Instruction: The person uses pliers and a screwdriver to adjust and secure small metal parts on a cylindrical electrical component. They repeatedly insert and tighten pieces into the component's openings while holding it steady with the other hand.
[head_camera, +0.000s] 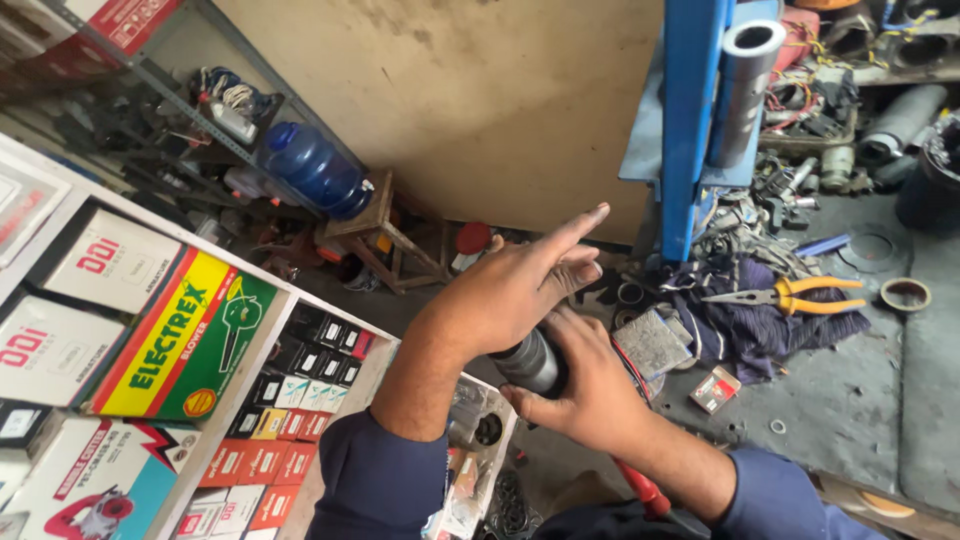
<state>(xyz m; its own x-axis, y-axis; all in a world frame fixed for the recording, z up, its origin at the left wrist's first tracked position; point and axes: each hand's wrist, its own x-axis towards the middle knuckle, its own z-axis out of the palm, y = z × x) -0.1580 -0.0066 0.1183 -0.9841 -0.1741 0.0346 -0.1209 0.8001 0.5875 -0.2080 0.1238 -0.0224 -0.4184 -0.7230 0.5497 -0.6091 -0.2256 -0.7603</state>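
The grey metal cylinder (530, 362) is sitting between the two hands, in the middle of the view, above a white shelf unit (290, 300) and a dirty grey floor (860, 400). The right hand (590, 390) is coming from below and is closing around the lower part of the cylinder, so the fingers are wrapping it and the thumb is pointing to the left. The left hand (520, 285) is lying on top of the cylinder and is covering its upper end; its palm is pressing down, but the index finger is stretching out straight toward the blue metal frame (688, 120), so this hand is resting on the part more than gripping it. How much of the cylinder is hidden under the left hand, I cannot tell. Both arms are wearing dark blue sleeves.

To the left, the shelf unit is holding many cardboard boxes (180, 340) in white, green, yellow and red colours. Behind the hands, a small wooden stool (385, 235) is standing near the wall, with a blue plastic bottle (315, 165) just beside it. To the right, pliers with orange handles (790, 295) are lying on a dark cloth (745, 320), well apart from the hands. A steel pipe (745, 90) is leaning against the blue frame.
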